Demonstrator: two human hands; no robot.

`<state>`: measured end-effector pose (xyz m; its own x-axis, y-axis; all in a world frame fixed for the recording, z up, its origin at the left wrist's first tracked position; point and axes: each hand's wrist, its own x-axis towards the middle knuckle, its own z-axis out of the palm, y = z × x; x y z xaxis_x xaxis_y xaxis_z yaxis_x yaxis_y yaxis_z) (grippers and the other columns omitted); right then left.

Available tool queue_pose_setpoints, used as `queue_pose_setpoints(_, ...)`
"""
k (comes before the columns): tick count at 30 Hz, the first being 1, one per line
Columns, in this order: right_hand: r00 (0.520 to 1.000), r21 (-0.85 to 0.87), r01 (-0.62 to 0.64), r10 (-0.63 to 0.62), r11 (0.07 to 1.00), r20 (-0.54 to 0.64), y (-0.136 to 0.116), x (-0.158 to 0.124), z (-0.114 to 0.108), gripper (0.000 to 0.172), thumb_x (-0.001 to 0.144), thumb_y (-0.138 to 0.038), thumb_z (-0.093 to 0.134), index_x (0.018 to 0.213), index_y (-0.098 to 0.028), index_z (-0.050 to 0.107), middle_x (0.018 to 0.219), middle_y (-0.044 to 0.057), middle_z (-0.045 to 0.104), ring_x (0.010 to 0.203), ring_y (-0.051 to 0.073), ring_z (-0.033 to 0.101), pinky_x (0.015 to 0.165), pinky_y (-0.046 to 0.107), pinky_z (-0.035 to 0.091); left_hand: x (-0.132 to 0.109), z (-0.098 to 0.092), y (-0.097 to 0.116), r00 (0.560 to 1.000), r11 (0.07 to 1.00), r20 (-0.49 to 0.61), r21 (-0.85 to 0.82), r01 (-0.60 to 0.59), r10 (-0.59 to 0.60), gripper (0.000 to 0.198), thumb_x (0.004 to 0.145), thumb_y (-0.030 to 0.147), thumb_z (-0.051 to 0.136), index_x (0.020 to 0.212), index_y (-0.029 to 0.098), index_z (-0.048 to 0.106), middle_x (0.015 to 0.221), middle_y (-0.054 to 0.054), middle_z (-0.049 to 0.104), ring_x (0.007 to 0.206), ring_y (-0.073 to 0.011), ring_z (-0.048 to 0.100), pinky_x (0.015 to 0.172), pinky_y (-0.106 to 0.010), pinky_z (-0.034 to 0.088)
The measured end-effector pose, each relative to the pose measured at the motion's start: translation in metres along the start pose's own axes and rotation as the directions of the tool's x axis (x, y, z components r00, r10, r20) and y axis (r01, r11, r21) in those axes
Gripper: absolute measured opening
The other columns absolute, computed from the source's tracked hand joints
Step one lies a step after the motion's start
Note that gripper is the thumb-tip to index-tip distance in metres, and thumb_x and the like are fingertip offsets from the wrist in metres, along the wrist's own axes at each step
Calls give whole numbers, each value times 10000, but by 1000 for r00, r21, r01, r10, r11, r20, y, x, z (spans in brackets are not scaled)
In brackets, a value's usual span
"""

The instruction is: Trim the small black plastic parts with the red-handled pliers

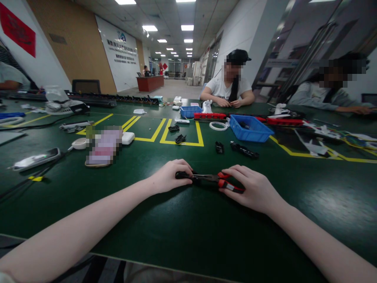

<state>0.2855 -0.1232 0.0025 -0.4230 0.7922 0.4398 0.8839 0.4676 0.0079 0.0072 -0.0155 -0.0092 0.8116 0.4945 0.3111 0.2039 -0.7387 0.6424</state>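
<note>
My right hand (252,188) grips the red-and-black handles of a pair of pliers (231,185), whose jaws point left. In my left hand (171,176) is a small black part (183,175), held between thumb and fingers. The plier jaws reach the black part; whether they clamp it I cannot make out. Both hands are just above the green table, in front of me. Beyond them lie a short black piece (219,147) and a longer black piece (244,150). Two more small black parts, one nearer (180,138) and one farther (173,128), rest within a yellow taped outline.
A blue bin (250,129) with black items stands beyond my right hand, near a white ring (218,126). To the left lie a phone (103,147), a white case (128,138) and a white device (37,159) by black cables. People sit across the table (165,232).
</note>
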Motion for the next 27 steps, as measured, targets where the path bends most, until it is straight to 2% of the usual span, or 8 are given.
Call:
queue_pose_setpoints(8,999,49,-39,38,998,22,-1,0,-1,381,840,-437,622,1127,-186,611,1038,81,679,860,205,660,715,336,543,0,0,0,1000,1000,3,-3,-1,1,96,854,238,687,926,175,695,1117,-64,639,1033,-193,614,942,-362,481)
queue_pose_setpoints(22,1000,-65,16,-17,998,-15,-5,3,-2,376,833,-450,628,1077,-165,640,1014,91,701,852,213,640,759,363,462,1,2,-3,1000,1000,2,-9,-26,26,101,851,236,689,926,168,695,1108,-68,644,1027,-189,619,922,-342,488)
queue_pose_setpoints(27,1000,-81,-16,15,997,-15,-7,2,-3,386,828,-464,629,1073,-166,647,1012,98,700,859,220,638,758,363,454,0,2,-3,1000,1000,4,-5,9,-9,108,849,255,695,927,180,699,1124,-60,636,1038,-187,613,944,-355,479)
